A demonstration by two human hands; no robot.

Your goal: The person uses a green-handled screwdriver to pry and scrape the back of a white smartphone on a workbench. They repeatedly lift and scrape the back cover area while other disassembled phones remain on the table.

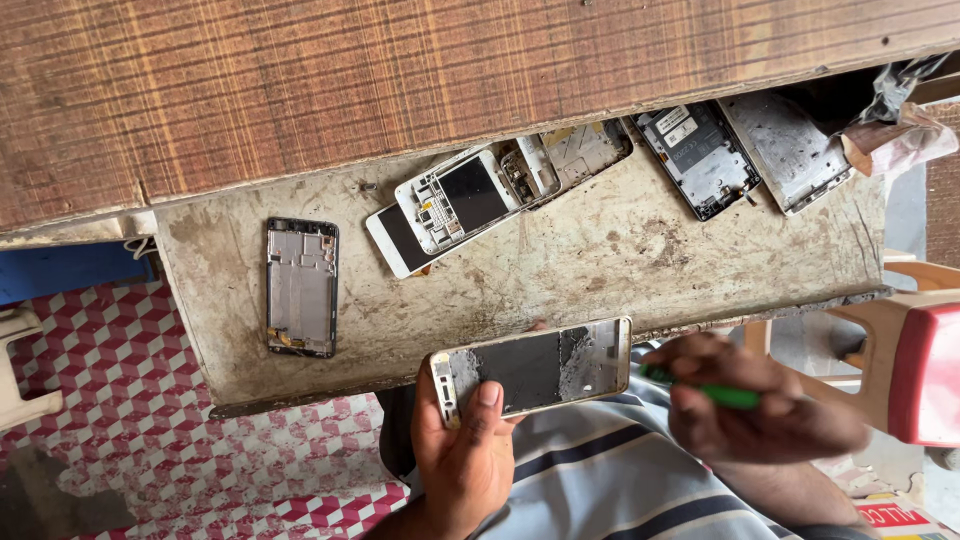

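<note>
Across the top of the frame I see a brown wood-grain board point(400, 80), and below it the worn grey bench point(620, 250), scratched and stained, running from the left centre to the right edge. On the bench lie stripped phone parts: a dark rectangular metal phone frame point(301, 287) at the left, a white phone body with its boards exposed point(465, 205) in the upper middle, and two dark opened phone shells point(740, 150) at the upper right. Lower left shows a red-and-white checked floor point(100, 380); a red plastic stool point(925, 370) sits at the right edge. Bottom centre, my left hand point(465, 450) is closed around the end of a gold-edged phone housing with a dark, dusty inner face point(535, 365), thumb pressed on that face, holding it level just off the bench's near edge. My right hand point(770, 410) is wrapped round a thin green-handled tool point(715, 393), its end pointed at the housing's right end; whether it touches I cannot tell, as the hand is blurred. I judge this to be the prying or scraping stage on the housing; the next move calls for a steady left grip and a light, shallow working of the tool along the right edge.
</note>
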